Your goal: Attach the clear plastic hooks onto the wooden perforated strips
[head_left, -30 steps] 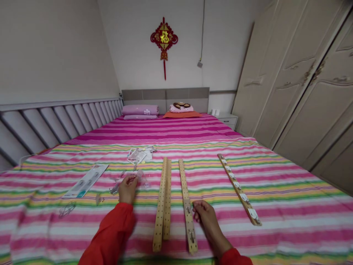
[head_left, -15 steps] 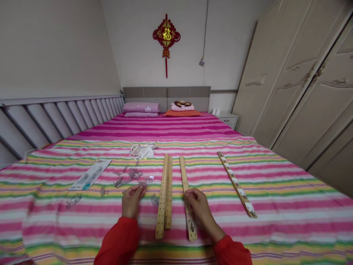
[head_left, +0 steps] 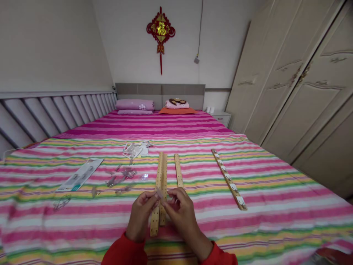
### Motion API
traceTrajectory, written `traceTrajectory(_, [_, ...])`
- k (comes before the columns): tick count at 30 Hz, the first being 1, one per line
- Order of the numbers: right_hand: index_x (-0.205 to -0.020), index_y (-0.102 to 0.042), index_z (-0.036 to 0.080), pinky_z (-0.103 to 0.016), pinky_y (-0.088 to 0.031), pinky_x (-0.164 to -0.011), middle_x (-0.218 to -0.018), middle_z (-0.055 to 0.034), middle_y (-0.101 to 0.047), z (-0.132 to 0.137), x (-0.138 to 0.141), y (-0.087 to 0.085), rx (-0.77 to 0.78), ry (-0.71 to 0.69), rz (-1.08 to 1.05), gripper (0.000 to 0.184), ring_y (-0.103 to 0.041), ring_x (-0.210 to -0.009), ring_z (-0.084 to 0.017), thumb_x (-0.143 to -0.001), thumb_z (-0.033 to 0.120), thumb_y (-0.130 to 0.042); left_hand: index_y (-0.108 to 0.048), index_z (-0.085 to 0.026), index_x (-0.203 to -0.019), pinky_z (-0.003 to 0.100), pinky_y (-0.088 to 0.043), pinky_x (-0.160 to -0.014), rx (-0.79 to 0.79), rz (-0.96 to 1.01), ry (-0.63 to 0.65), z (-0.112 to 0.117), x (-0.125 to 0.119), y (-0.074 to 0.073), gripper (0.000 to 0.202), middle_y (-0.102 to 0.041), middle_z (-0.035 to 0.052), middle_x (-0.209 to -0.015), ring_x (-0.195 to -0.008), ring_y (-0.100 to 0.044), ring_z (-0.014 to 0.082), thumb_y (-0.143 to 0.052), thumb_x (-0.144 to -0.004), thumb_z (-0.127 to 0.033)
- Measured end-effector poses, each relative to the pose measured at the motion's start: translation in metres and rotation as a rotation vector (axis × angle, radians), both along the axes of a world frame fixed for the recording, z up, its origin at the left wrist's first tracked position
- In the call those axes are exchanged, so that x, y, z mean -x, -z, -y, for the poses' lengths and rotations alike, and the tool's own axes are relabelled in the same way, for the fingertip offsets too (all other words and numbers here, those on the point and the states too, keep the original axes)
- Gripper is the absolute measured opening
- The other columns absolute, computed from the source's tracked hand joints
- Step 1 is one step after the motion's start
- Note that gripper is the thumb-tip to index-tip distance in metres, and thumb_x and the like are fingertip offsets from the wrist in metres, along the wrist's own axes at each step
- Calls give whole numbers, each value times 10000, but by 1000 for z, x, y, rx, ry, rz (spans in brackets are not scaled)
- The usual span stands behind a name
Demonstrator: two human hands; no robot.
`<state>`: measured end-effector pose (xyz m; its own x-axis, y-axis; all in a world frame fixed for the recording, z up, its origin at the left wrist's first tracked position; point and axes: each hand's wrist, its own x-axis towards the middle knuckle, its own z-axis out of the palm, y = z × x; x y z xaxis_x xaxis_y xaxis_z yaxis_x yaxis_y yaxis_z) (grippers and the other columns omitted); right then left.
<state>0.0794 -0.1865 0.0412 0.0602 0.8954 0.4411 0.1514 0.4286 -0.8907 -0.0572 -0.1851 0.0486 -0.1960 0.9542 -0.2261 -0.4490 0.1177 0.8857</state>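
A small translucent plastic piece [head_left: 159, 192], perhaps a little bag, is pinched between my two hands above the wooden strips. My left hand [head_left: 141, 213] closes its thumb and fingers on its left side. From the right, my right hand [head_left: 180, 209] meets it with thumb and curled fingers. Below lie two pale wooden strips with rows of holes, the left strip [head_left: 154, 221] and the middle strip [head_left: 163, 213], side by side. A third holed strip [head_left: 178, 171] runs partly under my right hand, which hides its near end.
Small clear bags [head_left: 124, 175] are scattered at left, near a pile of cards and packaging [head_left: 136, 149]. A long blister pack [head_left: 81, 175] and a wire-like bundle [head_left: 62, 201] lie further left. At right rests a wooden strip with white round pieces [head_left: 228, 178].
My right hand has left the third strip and moved left. My left hand has moved right from beside the clear bags, and both hands now meet at the plastic piece. The view has shifted slightly.
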Motion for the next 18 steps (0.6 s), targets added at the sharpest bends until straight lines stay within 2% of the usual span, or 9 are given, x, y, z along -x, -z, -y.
traceTrajectory(2, [-826, -640, 215, -250, -444, -570, -739, -9, -576, 2, -2, 5, 86, 27, -103, 163, -525, -642, -152, -689, 274, -707, -622, -147, -686, 163, -507, -574, 22, 146, -6, 2, -12, -3, 154, -652, -10, -648, -606, -613, 87, -753, -606, -154])
traceTrajectory(4, [-842, -632, 207, -234, -432, -521, -704, 4, -564, 4, -5, 12, 187, 36, -234, 205, -505, -584, -133, -679, 300, -717, -617, -145, -696, 165, -536, -654, 117, 324, -29, 3, -22, -7, 106, -677, 15, -714, -675, -647, 92, -654, -683, -46])
traceTrajectory(7, [-971, -650, 206, -236, -456, -553, -798, -18, -613, 6, -13, 18, 219, -4, -326, 340, -524, -601, -126, -650, 277, -737, -597, -139, -705, 150, -538, -596, 335, 519, -35, 4, -33, -11, 187, -670, 31, -696, -628, -651, 79, -517, -775, 15])
traceTrajectory(11, [-1013, -678, 216, -262, -492, -640, -889, -42, -667, 6, -29, 13, 233, -45, -336, 341, -582, -683, -151, -684, 295, -709, -569, -150, -714, 139, -493, -478, 429, 610, 8, 9, -44, -15, 190, -624, 5, -620, -530, -620, 70, -488, -817, -13])
traceTrajectory(18, [-814, -724, 212, -287, -504, -715, -877, -51, -689, 5, -45, 7, 179, -55, -279, 149, -627, -798, -191, -697, 302, -703, -567, -135, -754, 118, -427, -424, 501, 685, 108, 16, -60, -23, 160, -607, -1, -598, -504, -599, 54, -462, -856, -72])
